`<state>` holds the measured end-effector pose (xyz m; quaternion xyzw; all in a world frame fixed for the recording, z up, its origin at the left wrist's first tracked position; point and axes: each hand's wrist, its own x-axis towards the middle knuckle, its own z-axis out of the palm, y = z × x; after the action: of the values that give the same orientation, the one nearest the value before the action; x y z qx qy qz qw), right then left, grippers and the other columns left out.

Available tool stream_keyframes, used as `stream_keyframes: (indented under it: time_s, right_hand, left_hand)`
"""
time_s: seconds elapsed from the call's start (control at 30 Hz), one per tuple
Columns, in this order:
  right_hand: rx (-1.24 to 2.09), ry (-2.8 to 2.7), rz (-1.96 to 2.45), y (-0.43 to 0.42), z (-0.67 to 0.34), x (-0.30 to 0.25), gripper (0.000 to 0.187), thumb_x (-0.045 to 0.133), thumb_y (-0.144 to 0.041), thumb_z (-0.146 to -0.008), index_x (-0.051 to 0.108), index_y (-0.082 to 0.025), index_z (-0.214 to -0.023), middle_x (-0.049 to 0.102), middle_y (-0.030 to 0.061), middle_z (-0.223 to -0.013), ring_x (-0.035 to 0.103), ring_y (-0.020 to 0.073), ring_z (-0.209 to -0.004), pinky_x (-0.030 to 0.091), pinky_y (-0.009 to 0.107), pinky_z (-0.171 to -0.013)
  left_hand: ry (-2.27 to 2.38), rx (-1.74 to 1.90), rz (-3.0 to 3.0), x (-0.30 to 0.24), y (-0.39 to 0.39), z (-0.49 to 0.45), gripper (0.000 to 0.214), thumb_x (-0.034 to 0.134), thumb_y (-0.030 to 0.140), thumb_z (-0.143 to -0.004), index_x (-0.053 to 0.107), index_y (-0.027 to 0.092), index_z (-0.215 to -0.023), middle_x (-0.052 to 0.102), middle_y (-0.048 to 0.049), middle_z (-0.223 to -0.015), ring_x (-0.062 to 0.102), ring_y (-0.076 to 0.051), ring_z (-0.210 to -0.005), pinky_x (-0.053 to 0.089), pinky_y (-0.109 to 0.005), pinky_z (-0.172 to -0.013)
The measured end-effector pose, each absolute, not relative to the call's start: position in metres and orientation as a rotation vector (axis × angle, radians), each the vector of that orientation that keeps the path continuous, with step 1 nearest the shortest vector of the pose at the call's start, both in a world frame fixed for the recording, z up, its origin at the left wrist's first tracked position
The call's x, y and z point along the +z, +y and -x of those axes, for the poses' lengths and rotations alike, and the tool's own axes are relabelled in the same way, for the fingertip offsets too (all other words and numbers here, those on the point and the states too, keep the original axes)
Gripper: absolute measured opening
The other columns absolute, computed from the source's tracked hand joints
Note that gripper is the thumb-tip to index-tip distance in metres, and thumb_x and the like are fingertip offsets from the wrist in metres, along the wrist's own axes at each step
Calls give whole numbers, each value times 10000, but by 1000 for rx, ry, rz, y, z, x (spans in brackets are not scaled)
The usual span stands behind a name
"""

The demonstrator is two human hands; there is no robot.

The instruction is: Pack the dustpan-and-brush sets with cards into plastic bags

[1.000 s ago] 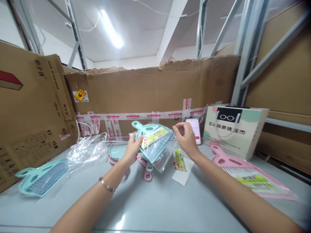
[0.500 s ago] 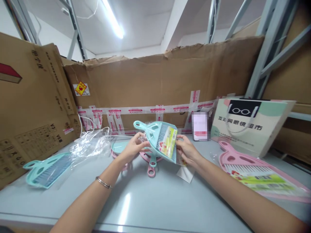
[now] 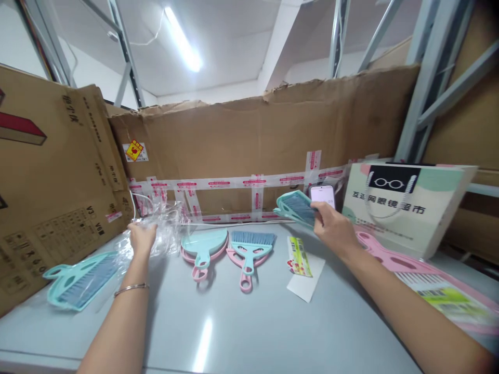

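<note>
Your right hand (image 3: 333,224) alone now grips the teal dustpan (image 3: 293,205), near the phone (image 3: 322,195); your left hand (image 3: 142,237) has moved to the plastic (image 3: 170,224), its grip impossible to tell. The dustpan's label no longer shows, so it is likely unwrapped.

Held green dustpan (image 3: 287,204) smooth plastic; middle brush (image 3: 252,239) bristly; wrapper (image 3: 170,223) thin, crinkly, see-through, very shiny plastic; tabletop (image 3: 241,327) smooth, glossy; big box (image 3: 234,135) dull cardboard, rough top edge; bracelet (image 3: 131,287) shiny metal
</note>
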<state>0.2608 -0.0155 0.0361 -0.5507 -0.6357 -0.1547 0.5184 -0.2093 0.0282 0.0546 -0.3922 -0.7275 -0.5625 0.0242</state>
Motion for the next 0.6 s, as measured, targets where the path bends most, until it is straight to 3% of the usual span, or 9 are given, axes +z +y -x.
stream_keyframes:
  time_s: [0.07, 0.13, 0.2, 0.3, 0.4, 0.47, 0.53, 0.6]
  right_hand:
    - [-412, -1409, 1305, -16, -268, 43, 219, 457, -159, -699, 505, -234, -900, 601, 46, -836, 571, 198, -691, 407, 312, -621]
    - [-322, -1173, 1211, -15, -273, 51, 241, 502, -179, -668, 466, -240, -899, 572, 29, -817, 562, 193, -705, 420, 321, -644]
    - [-51, -925, 1038, -12, -273, 56, 315, 567, -210, -607, 400, -252, -871, 543, -3, -764, 550, 177, -673, 429, 309, -616]
    - [545, -738, 857, -11, -256, 57, 444, 650, -229, -497, 343, -263, -816, 538, -52, -696, 528, 140, -586, 425, 261, -533]
    - [996, -815, 814, -17, -224, 50, 471, 692, -204, -472, 374, -260, -816, 569, -62, -717, 550, 121, -610, 450, 238, -551]
    - [1210, -915, 825, -23, -204, 46, 447, 697, -199, -504, 399, -255, -833, 580, -44, -737, 569, 125, -641, 471, 249, -584]
    - [1256, -987, 912, -29, -192, 46, 381, 680, -214, -554, 422, -244, -833, 578, -18, -752, 580, 143, -680, 489, 285, -629]
    - [965, -1070, 1006, -37, -185, 53, 279, 639, -260, -630, 460, -241, -843, 568, 8, -801, 579, 168, -780, 484, 343, -734]
  left_hand:
    - [-2168, -1544, 1097, 58, 21, 200, 830, 674, 313, -621, 264, 13, -1277, 175, -360, -1381, 153, -480, -1294, 165, -686, -950]
    - [-1913, -1497, 1217, 65, 15, 174, 856, 633, 314, -681, 172, 30, -1345, -2, -297, -1449, -48, -409, -1340, 4, -639, -1018]
    - [-1708, -1625, 1533, 70, 12, 136, 743, 593, 304, -723, 244, 77, -1339, 111, -240, -1459, 52, -343, -1360, 65, -552, -1075]
    - [-1699, -1995, 2375, 68, 7, 77, 524, 564, 320, -752, 425, 177, -1237, 437, -160, -1320, 398, -288, -1234, 338, -473, -1006]
    - [-1574, -2329, 3062, 60, -4, 39, 509, 612, 346, -734, 458, 238, -1207, 445, -121, -1327, 501, -260, -1139, 450, -422, -907]
    - [-1368, -2588, 3160, 59, -12, 31, 510, 663, 349, -697, 484, 267, -1167, 472, -88, -1305, 544, -240, -1082, 485, -394, -861]
    - [-1250, -2777, 3077, 61, -20, 32, 476, 706, 344, -656, 520, 268, -1088, 511, -61, -1266, 571, -224, -1033, 514, -363, -811]
    - [-1251, -2780, 3013, 66, -27, 35, 424, 728, 325, -631, 545, 244, -1005, 522, -54, -1257, 585, -220, -1000, 533, -336, -759]
